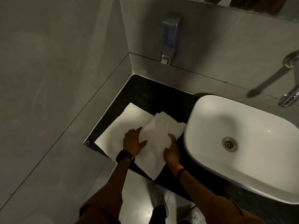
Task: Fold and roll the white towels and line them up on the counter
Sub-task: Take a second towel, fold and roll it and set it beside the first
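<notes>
Head view: a dark tabletop [142,92] in a grey-tiled corner, seen from above.
Towels: two white ones in view, both flat and unrolled. The left towel [127,126] lies spread on the tabletop beside the left wall. The right towel [155,139] lies partly over the left one's right edge, and its near corner hangs past the tabletop's front edge.
Left hand [133,143]: one, palm down, fingers [129,132] spread flat where the two towels overlap, pressing rather than gripping. A dark watch [124,156] is on the wrist.
Right hand [172,151]: one, resting on the right towel's right edge; fingers [171,137] lie loosely along the cloth, and whether they pinch it cannot be told. An orange and black band [179,170] is on the wrist.
Basin [242,143]: one, white, just right of the towels, with one drain [229,144].
Tap [290,96]: one, chrome, at the right edge.
Dispenser [169,39]: one, on the back wall.
Shoes [159,199]: two, on the floor below.
</notes>
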